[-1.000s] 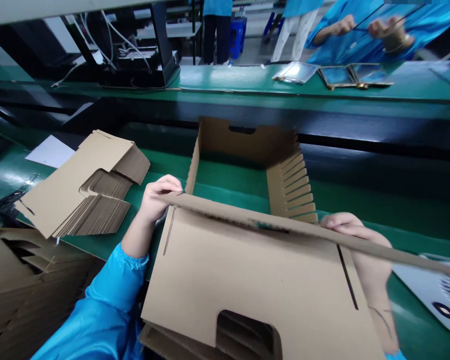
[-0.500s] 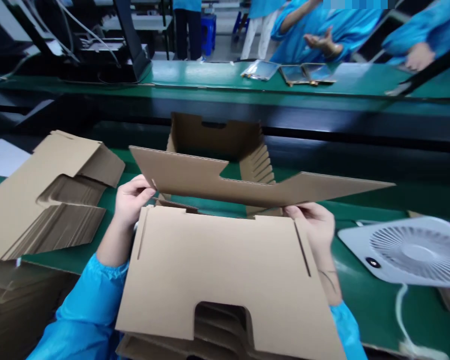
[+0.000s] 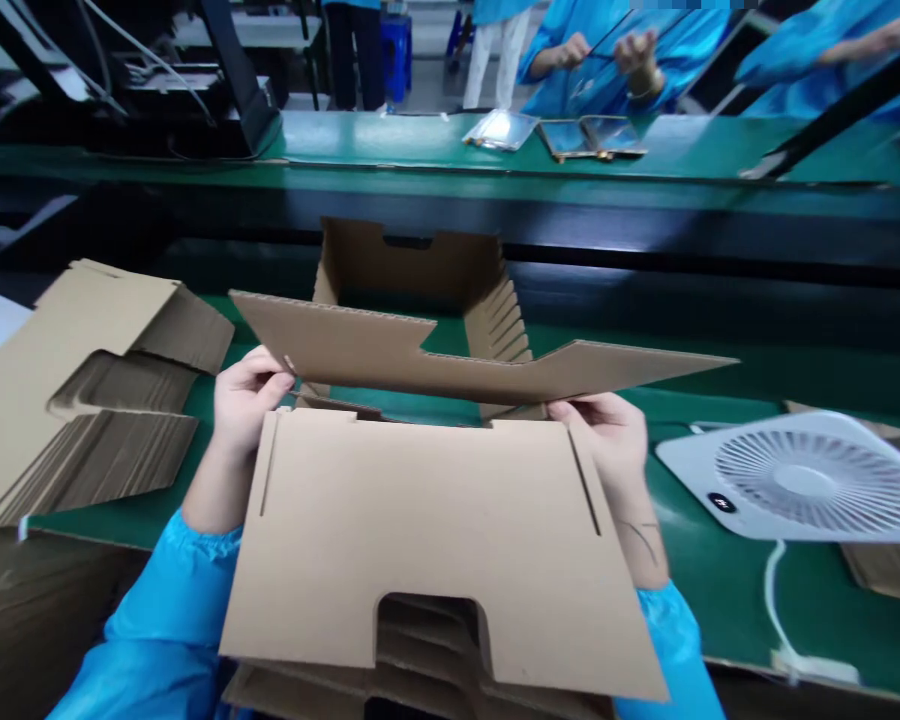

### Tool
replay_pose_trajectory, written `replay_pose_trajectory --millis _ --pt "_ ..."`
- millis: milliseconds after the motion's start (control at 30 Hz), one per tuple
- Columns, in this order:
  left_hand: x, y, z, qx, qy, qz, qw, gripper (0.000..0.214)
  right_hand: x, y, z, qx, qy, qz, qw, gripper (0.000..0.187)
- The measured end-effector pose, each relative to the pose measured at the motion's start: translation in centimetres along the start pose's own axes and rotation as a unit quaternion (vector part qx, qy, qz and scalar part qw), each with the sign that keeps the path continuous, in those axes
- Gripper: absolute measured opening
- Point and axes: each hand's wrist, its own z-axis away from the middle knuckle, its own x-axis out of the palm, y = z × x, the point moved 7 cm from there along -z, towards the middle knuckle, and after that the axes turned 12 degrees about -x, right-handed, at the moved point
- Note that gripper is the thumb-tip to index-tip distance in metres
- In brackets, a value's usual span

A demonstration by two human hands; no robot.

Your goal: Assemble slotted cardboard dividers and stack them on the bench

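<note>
A notched cardboard panel (image 3: 487, 374) is held tilted between my two hands. My left hand (image 3: 247, 400) pinches its lower left part, and my right hand (image 3: 607, 435) grips its lower edge on the right, thumb and fingers closed. Behind the panel stands an open cardboard frame (image 3: 412, 265) with a row of slots along its right wall; the panel hides part of it. Nearer to me, a flat cardboard sheet (image 3: 420, 510) with two slits and a cutout lies on top of more stacked cardboard, just below my hands.
To the left leans a stack of cut cardboard (image 3: 97, 330). A grey fan (image 3: 802, 480) with a white cable lies at right on the green bench (image 3: 727, 610). Across, flat glossy pieces (image 3: 499, 130) lie on another bench, where co-workers in blue stand (image 3: 630, 70).
The whole view has shifted slightly, so things appear a little further left. Both hands keep their hold on the panel. A co-worker's hands across the bench have come closer together.
</note>
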Motion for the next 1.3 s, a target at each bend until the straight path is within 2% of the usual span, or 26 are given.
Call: replay_pose_trajectory --millis 133,300,433,600,733,867,1000,1133,1300 --pt "0.4 0.1 -0.4 0.002 -0.022 0.002 1.000 0.038 -0.2 0.2 0.4 0.016 0.038 -0.004 0.999 0.049" --pt "0.9 -0.7 -0.3 -0.033 -0.078 0.025 0.996 0.033 0.0 -0.3 0.6 0.020 0.043 -0.032 0.998 0.044" --pt "0.6 -0.9 -0.4 -0.030 -0.078 0.067 0.994 0.033 -0.1 0.3 0.9 0.058 0.049 -0.017 0.997 0.044" --pt "0.8 -0.5 -0.4 -0.024 -0.080 0.021 0.996 0.035 -0.6 0.5 0.7 0.040 0.052 0.040 0.997 0.041" --pt "0.8 -0.7 -0.6 -0.049 -0.109 -0.007 0.993 0.040 -0.9 1.0 0.6 0.045 0.052 0.067 0.995 0.057" --pt "0.8 -0.8 -0.6 -0.064 -0.153 -0.003 0.986 0.042 -0.1 0.7 0.9 0.051 0.038 0.020 0.998 0.062" --pt "0.8 -0.8 -0.7 -0.061 -0.156 0.002 0.986 0.041 0.7 -0.2 1.1 0.049 0.071 -0.042 0.995 0.064" --pt "0.9 -1.0 -0.7 -0.059 -0.165 -0.001 0.984 0.040 0.6 -0.2 0.9 0.034 0.085 -0.038 0.995 0.048" --pt "0.8 -1.1 -0.6 -0.068 -0.159 0.014 0.985 0.039 0.1 -0.5 0.4 -0.023 0.045 0.061 0.997 0.034"
